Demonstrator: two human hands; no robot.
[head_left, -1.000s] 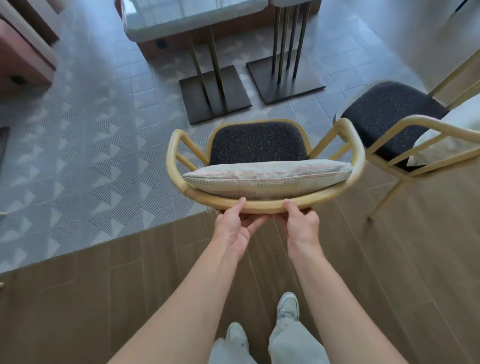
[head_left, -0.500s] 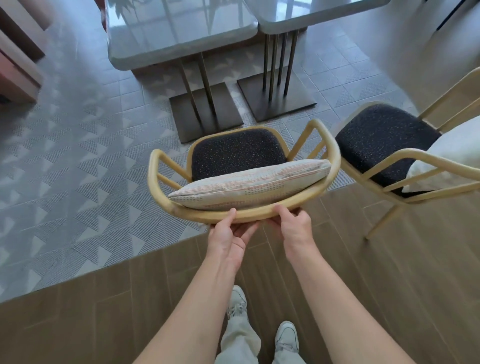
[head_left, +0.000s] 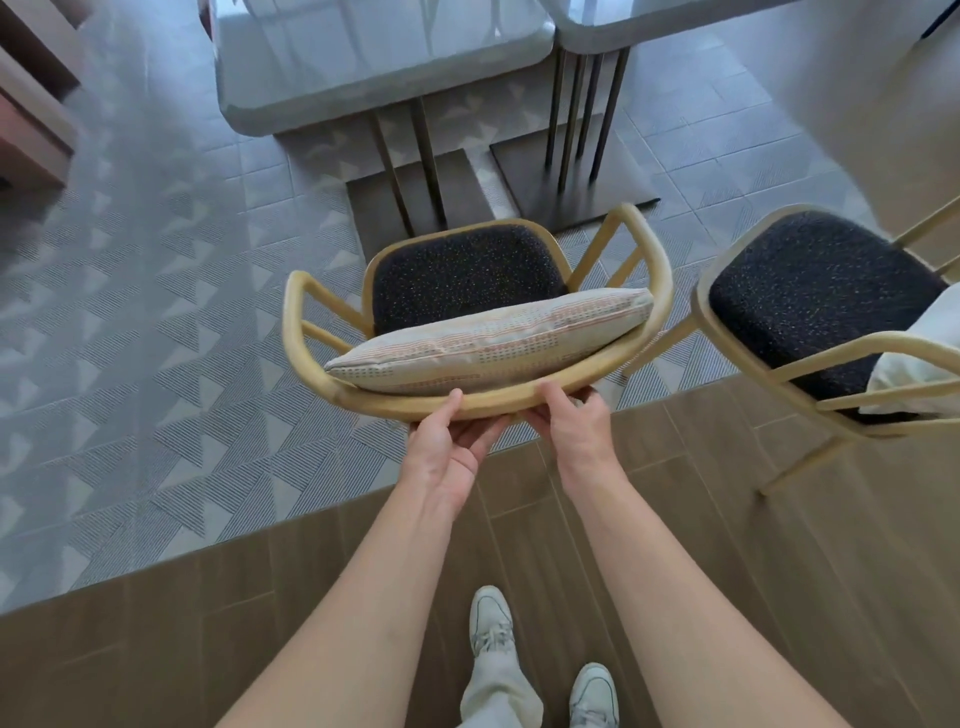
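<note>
— Fingers (head_left: 451, 405) first: how did they lie on the chair (head_left: 467, 280)?

— Curled, on both sides. The left hand (head_left: 447, 452) had its thumb over the top of the curved back rail (head_left: 498, 404), and its other fingers were tucked underneath, palm turned up. The right hand (head_left: 576, 431) gripped the same rail just to the right, thumb on top, with the rest wrapped under and mostly hidden.

— Were the two hands close together?

— Yes, side by side at the middle of the rail's near side, though not touching each other.

— And where was the chair itself?

— In the middle of the scene, its back towards the person and its dark speckled seat facing the far side. It was over the patterned grey tiles (head_left: 156, 312), right at the edge where the wood floor (head_left: 208, 623) began. I could not tell whether its legs met the floor.

— Was anything on it?

— A striped cushion (head_left: 493, 343) lay across the seat against the back rail, its right end higher than its left.

— What was around it?

— Two grey tables (head_left: 374, 57) stood side by side at the far end, each on a dark flat base (head_left: 571, 192). A second chair (head_left: 815, 280) of the same kind stood just beside the first, to the right, with a white cushion (head_left: 924, 358) at its right edge. Nearest of all, the person's pale shoes (head_left: 491, 618) were on the wood floor.
</note>
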